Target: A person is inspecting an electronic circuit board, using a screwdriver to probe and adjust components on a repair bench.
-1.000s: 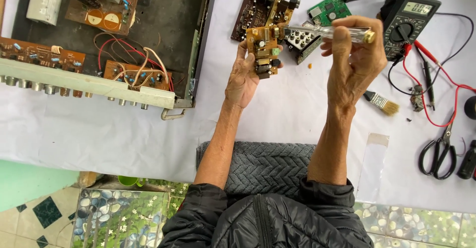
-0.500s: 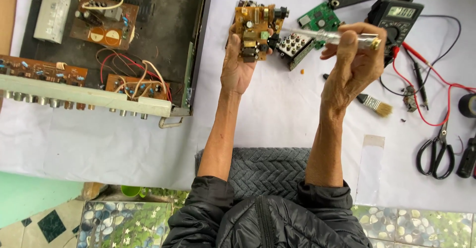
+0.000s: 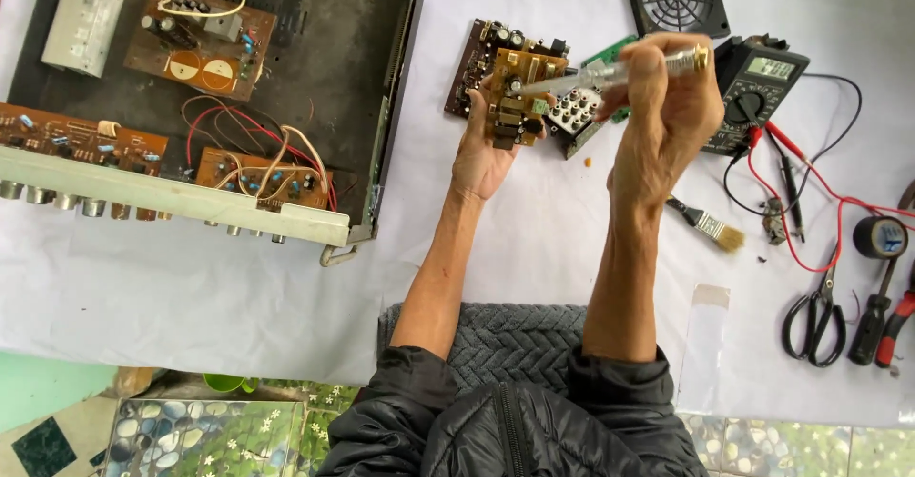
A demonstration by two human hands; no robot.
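Two hands work above the white cloth. Left hand grips a small yellow circuit board from below. Right hand is closed around a clear-handled screwdriver, its tip touching the board's upper face.

Tan circuit board; red multimeter leads; grey herringbone mat.
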